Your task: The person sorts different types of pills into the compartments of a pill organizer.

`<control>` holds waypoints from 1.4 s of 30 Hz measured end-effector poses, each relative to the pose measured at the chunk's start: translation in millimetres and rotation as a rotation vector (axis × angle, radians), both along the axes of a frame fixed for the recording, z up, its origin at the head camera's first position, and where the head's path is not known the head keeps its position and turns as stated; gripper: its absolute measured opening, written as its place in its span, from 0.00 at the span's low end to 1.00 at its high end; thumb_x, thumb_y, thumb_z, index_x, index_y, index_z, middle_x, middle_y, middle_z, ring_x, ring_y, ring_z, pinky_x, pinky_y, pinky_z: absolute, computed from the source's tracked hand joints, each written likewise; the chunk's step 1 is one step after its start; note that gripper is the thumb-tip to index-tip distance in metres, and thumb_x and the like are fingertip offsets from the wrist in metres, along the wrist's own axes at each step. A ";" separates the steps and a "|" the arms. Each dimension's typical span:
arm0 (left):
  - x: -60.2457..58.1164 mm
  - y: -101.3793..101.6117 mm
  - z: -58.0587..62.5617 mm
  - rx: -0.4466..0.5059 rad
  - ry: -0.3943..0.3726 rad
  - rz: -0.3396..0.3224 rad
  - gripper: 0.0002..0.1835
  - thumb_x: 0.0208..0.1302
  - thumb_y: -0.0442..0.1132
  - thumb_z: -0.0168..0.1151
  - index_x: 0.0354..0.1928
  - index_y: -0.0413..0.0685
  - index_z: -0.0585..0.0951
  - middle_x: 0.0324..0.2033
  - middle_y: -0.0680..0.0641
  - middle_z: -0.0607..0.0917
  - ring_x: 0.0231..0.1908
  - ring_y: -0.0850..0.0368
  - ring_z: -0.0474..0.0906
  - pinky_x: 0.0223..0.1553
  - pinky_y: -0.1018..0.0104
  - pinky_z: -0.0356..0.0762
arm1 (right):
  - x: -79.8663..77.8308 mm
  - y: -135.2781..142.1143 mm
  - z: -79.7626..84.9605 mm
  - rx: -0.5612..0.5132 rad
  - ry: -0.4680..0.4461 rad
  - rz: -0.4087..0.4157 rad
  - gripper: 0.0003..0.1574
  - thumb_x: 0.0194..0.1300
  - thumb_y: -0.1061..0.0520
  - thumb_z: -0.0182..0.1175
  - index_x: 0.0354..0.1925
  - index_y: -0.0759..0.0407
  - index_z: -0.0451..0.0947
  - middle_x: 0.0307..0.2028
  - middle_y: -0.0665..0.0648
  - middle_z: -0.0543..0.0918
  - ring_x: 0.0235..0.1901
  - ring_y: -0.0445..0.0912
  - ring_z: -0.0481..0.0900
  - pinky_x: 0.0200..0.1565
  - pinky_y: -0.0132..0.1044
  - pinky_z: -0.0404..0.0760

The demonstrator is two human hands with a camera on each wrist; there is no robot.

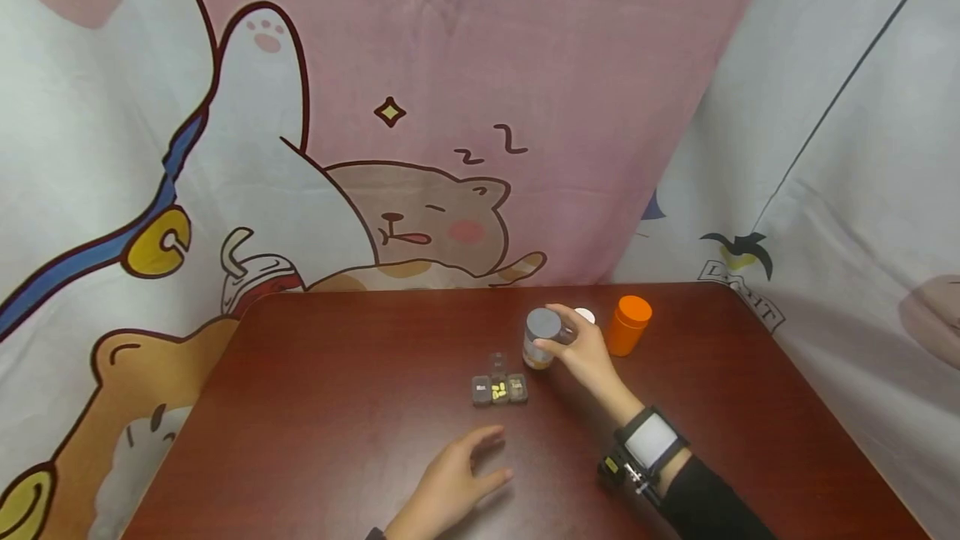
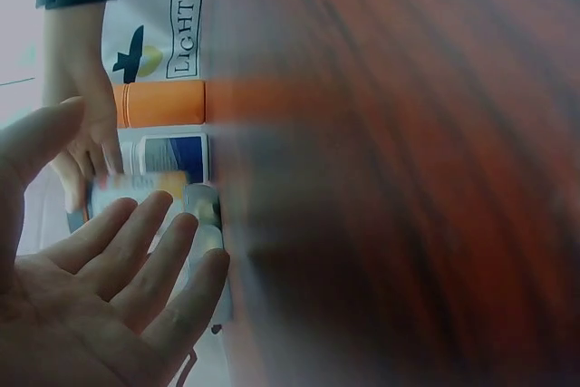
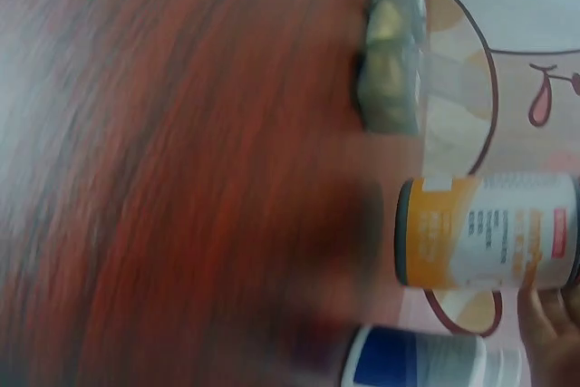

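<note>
My right hand (image 1: 584,350) grips a bottle (image 1: 542,340) with a grey lid and an orange-and-white label, fingers and thumb around its upper part. In the right wrist view the bottle's (image 3: 489,231) dark base is close over the table. Just left of it lies a small translucent pill organizer (image 1: 499,390) of three compartments; the middle lid is raised, with yellow pills inside. My left hand (image 1: 454,473) hovers in front of the organizer, holding nothing, thumb and fingers apart. In the left wrist view, the left hand's fingers (image 2: 154,269) partly cover the organizer.
An orange bottle (image 1: 628,326) stands to the right of my right hand. Between it and the hand is a white-capped bottle (image 1: 585,316) with a blue label, mostly hidden in the head view. All stand on a dark red-brown table (image 1: 337,407), backed by a printed cloth (image 1: 525,40).
</note>
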State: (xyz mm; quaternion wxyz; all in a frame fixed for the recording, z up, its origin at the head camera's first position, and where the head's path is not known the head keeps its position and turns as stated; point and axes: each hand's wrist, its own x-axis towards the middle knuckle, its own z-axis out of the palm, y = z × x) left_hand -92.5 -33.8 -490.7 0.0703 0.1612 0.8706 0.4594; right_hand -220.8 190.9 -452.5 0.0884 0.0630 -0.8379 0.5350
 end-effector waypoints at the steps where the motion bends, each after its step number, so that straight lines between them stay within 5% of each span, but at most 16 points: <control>1: -0.2 0.5 0.3 -0.002 0.000 0.000 0.31 0.54 0.52 0.64 0.59 0.47 0.75 0.53 0.47 0.85 0.55 0.50 0.76 0.53 0.47 0.78 | -2.6 -2.1 -3.6 -0.006 -0.010 -0.020 0.38 0.45 0.56 0.72 0.57 0.60 0.74 0.53 0.68 0.81 0.50 0.56 0.79 0.52 0.55 0.81; 11: -6.0 1.0 4.1 -0.063 0.030 0.012 0.26 0.57 0.50 0.62 0.57 0.49 0.76 0.52 0.47 0.85 0.54 0.49 0.77 0.52 0.45 0.78 | -12.7 -14.5 -15.1 -0.044 -0.025 -0.137 0.40 0.46 0.57 0.72 0.58 0.64 0.71 0.54 0.70 0.80 0.52 0.59 0.78 0.54 0.55 0.79; 17: -25.4 0.0 10.0 -0.211 0.117 0.042 0.24 0.56 0.47 0.63 0.56 0.50 0.77 0.52 0.44 0.85 0.51 0.47 0.78 0.50 0.43 0.79 | -10.7 -17.0 -14.0 0.011 -0.012 -0.155 0.41 0.48 0.56 0.71 0.60 0.64 0.70 0.56 0.70 0.79 0.53 0.60 0.77 0.54 0.56 0.79; 22: -43.3 -1.8 11.6 -0.331 0.239 0.148 0.25 0.51 0.46 0.65 0.54 0.51 0.78 0.53 0.44 0.84 0.50 0.45 0.79 0.44 0.42 0.81 | -6.2 -16.2 -13.1 0.096 0.012 -0.166 0.42 0.49 0.55 0.70 0.62 0.61 0.69 0.58 0.68 0.78 0.54 0.58 0.76 0.57 0.57 0.76; 25: -52.9 -3.9 9.6 -0.379 0.302 0.213 0.26 0.48 0.46 0.67 0.53 0.51 0.79 0.51 0.46 0.85 0.48 0.47 0.80 0.40 0.44 0.83 | -0.8 -15.9 -12.5 0.112 0.054 -0.169 0.40 0.51 0.55 0.69 0.63 0.58 0.68 0.59 0.65 0.77 0.56 0.57 0.73 0.60 0.58 0.73; 29: -64.1 -5.5 5.0 -0.404 0.319 0.217 0.27 0.46 0.45 0.68 0.52 0.49 0.79 0.49 0.47 0.86 0.47 0.48 0.81 0.39 0.46 0.83 | 8.9 -17.4 -11.5 0.077 0.195 -0.169 0.36 0.53 0.61 0.66 0.61 0.56 0.70 0.60 0.63 0.76 0.58 0.55 0.72 0.60 0.58 0.73; 33: -73.0 -4.1 0.8 -0.417 0.303 0.184 0.27 0.46 0.45 0.68 0.52 0.48 0.79 0.48 0.46 0.86 0.47 0.49 0.80 0.41 0.48 0.83 | 18.9 -21.4 -12.2 0.161 0.389 -0.121 0.33 0.53 0.67 0.64 0.59 0.55 0.74 0.57 0.62 0.79 0.57 0.52 0.73 0.58 0.59 0.74; 36: -77.8 -2.2 -1.0 -0.419 0.290 0.168 0.28 0.44 0.45 0.69 0.53 0.47 0.79 0.48 0.45 0.86 0.47 0.49 0.80 0.41 0.48 0.83 | 25.7 -26.8 -14.5 0.277 0.483 -0.009 0.30 0.54 0.67 0.63 0.57 0.55 0.76 0.54 0.61 0.82 0.55 0.50 0.75 0.55 0.55 0.78; 42: -84.9 0.2 -4.7 -0.447 0.326 0.138 0.25 0.43 0.43 0.72 0.48 0.48 0.82 0.43 0.46 0.87 0.43 0.49 0.81 0.37 0.48 0.83 | 34.1 -37.7 -24.6 0.534 0.407 0.188 0.26 0.59 0.58 0.61 0.57 0.51 0.75 0.57 0.53 0.81 0.57 0.45 0.74 0.57 0.47 0.79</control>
